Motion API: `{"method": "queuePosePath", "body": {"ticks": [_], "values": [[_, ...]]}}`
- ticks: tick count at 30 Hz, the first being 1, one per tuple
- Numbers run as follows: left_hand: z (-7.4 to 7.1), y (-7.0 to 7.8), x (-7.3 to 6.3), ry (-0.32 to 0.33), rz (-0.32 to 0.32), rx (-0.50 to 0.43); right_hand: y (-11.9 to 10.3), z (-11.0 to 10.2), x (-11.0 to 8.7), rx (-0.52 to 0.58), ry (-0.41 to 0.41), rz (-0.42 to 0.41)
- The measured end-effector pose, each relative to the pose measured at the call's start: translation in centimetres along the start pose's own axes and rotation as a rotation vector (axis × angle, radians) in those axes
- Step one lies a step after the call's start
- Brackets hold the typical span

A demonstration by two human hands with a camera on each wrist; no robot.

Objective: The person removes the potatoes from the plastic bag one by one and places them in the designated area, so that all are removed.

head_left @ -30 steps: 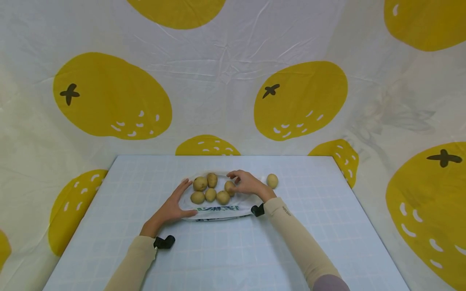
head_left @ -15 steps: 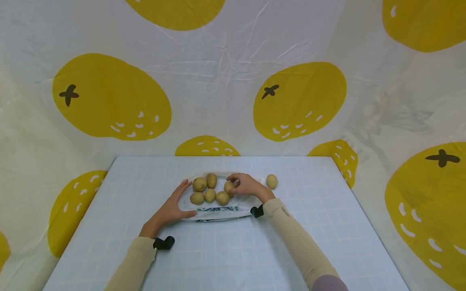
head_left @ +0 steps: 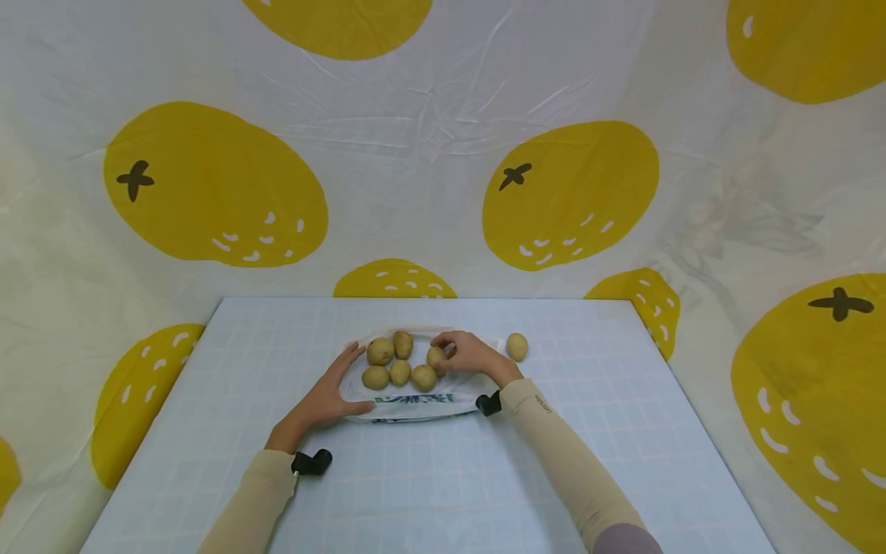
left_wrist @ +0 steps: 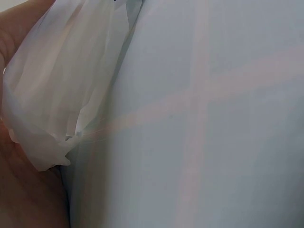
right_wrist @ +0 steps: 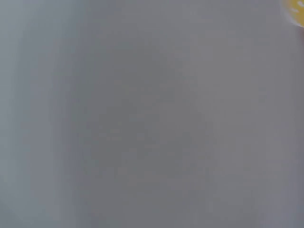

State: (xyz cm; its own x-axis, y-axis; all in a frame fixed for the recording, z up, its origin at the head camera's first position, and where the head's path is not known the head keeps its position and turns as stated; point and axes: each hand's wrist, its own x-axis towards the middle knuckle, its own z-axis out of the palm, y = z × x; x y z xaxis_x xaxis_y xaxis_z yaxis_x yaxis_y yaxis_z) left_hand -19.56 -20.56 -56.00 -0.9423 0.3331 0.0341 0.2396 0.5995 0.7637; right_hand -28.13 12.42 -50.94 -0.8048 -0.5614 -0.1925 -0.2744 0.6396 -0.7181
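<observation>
A white plastic bag [head_left: 415, 409] with a blue-green print lies on the table, and several potatoes [head_left: 400, 373] rest on it in a loose cluster. My left hand [head_left: 328, 392] touches the bag's left end, thumb and fingers spread wide and fairly straight. In the left wrist view the crumpled bag [left_wrist: 61, 80] sits against the palm. At the cluster's right side, my right hand [head_left: 471, 352] grips a potato [head_left: 436, 357] with curled fingers, which partly cover it. The right wrist view is a grey blur and shows no hand work.
A single potato [head_left: 517, 347] lies on the table right of the bag, just beyond the right wrist. The table [head_left: 429, 492] has a pale checked cover. Behind it hangs a white cloth [head_left: 401, 177] printed with large yellow fruit.
</observation>
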Motion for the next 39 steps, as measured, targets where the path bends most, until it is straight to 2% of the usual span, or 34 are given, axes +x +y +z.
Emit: {"method": "queuePosePath", "body": {"ticks": [9,19,25,33,39], "values": [[0.0,-0.3,0.1,0.007,0.025,0.0,-0.1,-0.3,0.0,-0.01,0.029,-0.009],[0.0,-0.2,0.1,-0.006,0.0,0.007,-1.2,-1.2,-0.1,-0.021,0.063,-0.021],[-0.1,-0.2,0.0,0.0,0.018,0.01,-2.1,-2.2,-0.8,-0.007,0.085,-0.051],[0.0,-0.4,0.1,0.003,0.015,0.005,-2.3,-4.0,-1.6,-0.021,0.131,-0.109],[0.0,-0.4,0.1,0.003,0.02,0.019,-2.2,-5.2,-2.3,0.002,0.149,-0.083]]}}
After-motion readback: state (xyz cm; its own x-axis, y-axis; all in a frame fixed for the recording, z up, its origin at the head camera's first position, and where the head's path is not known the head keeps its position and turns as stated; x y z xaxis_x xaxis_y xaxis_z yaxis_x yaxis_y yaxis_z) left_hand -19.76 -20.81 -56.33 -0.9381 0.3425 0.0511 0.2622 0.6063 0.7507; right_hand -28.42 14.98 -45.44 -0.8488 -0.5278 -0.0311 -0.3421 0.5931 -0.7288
